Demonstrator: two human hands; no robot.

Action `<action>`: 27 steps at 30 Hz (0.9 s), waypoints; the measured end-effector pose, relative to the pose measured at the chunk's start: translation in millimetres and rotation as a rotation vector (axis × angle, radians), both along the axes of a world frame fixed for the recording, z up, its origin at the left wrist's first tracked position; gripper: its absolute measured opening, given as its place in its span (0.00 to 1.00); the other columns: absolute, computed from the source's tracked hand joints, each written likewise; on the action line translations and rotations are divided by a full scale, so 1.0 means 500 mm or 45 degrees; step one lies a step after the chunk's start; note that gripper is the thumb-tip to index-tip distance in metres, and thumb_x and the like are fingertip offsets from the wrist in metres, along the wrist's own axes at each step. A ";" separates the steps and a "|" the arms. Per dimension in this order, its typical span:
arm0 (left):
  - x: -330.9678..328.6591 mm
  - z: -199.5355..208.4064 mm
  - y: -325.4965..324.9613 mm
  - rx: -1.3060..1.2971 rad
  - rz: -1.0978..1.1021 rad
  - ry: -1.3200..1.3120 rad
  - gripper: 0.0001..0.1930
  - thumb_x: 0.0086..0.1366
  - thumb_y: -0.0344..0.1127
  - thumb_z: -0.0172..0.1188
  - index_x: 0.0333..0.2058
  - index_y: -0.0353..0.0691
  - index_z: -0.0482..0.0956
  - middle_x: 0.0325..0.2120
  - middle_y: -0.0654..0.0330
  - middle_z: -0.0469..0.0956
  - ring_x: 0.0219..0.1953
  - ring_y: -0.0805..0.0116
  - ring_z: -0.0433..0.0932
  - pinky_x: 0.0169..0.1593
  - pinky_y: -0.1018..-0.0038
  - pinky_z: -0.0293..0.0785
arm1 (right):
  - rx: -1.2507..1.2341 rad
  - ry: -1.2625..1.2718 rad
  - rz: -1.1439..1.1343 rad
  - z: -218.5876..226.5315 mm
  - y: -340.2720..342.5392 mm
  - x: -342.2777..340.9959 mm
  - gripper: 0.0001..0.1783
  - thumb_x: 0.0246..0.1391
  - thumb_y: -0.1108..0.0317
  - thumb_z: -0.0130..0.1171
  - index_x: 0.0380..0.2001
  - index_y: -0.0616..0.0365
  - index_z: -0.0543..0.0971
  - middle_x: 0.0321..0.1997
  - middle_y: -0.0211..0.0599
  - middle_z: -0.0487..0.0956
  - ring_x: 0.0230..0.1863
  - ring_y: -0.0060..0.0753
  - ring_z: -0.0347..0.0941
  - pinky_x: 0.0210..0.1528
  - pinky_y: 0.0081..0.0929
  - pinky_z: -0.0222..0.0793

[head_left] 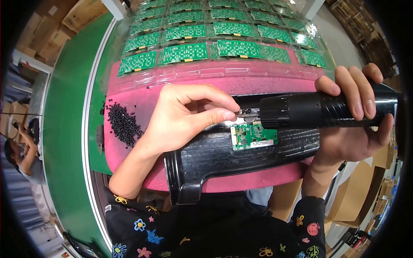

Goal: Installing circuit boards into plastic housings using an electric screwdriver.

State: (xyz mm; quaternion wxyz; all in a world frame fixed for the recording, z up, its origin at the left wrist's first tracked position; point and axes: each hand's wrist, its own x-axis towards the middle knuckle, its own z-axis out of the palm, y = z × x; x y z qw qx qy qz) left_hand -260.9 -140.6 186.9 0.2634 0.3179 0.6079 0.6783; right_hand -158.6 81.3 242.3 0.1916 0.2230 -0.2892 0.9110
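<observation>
My right hand (348, 144) is wrapped round a black electric screwdriver (297, 111), held level with its bit toward the left. My left hand (180, 116) pinches thumb and forefinger together at the bit's tip; whatever is between them is too small to make out. Just below the bit, a small green circuit board (245, 139) with a white label strip rests on a long black plastic part (206, 159). A few small black pieces (246, 111) lie on that part beside the bit. Left of my left wrist is a heap of small black screws (122, 124).
A pink mat (206, 84) lies under the black part. Beyond it, clear plastic trays (172, 71) hold rows of green circuit boards (185, 52). On the left runs a green surface (69, 129) with a white edge; another person (28, 155) sits past it. Cardboard boxes (352, 193) stand at right.
</observation>
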 end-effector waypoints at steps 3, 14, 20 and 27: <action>-0.001 -0.002 0.001 0.023 -0.004 -0.002 0.06 0.59 0.21 0.64 0.37 0.30 0.82 0.32 0.58 0.83 0.35 0.75 0.81 0.40 0.80 0.78 | 0.022 0.010 -0.053 0.004 0.005 0.003 0.24 0.47 0.66 0.62 0.45 0.52 0.64 0.29 0.20 0.69 0.33 0.18 0.65 0.49 0.30 0.53; 0.003 0.008 0.002 -0.015 -0.002 -0.124 0.08 0.57 0.20 0.65 0.36 0.28 0.82 0.33 0.54 0.82 0.35 0.70 0.82 0.42 0.76 0.80 | 0.013 0.008 -0.065 0.004 0.005 0.005 0.23 0.43 0.68 0.65 0.40 0.50 0.64 0.26 0.19 0.69 0.32 0.17 0.65 0.48 0.28 0.53; 0.002 0.010 0.000 -0.052 -0.015 -0.130 0.08 0.56 0.19 0.66 0.36 0.29 0.82 0.33 0.54 0.83 0.35 0.70 0.82 0.42 0.76 0.80 | 0.054 -0.043 -0.080 0.000 -0.002 0.013 0.23 0.43 0.68 0.66 0.40 0.48 0.64 0.26 0.17 0.69 0.31 0.16 0.65 0.47 0.26 0.53; 0.002 0.010 0.003 -0.055 0.006 -0.243 0.08 0.54 0.17 0.66 0.35 0.27 0.81 0.33 0.51 0.82 0.35 0.67 0.83 0.42 0.73 0.82 | 0.054 0.037 -0.115 -0.003 -0.006 0.010 0.24 0.42 0.68 0.67 0.39 0.48 0.65 0.26 0.16 0.70 0.31 0.15 0.66 0.47 0.25 0.53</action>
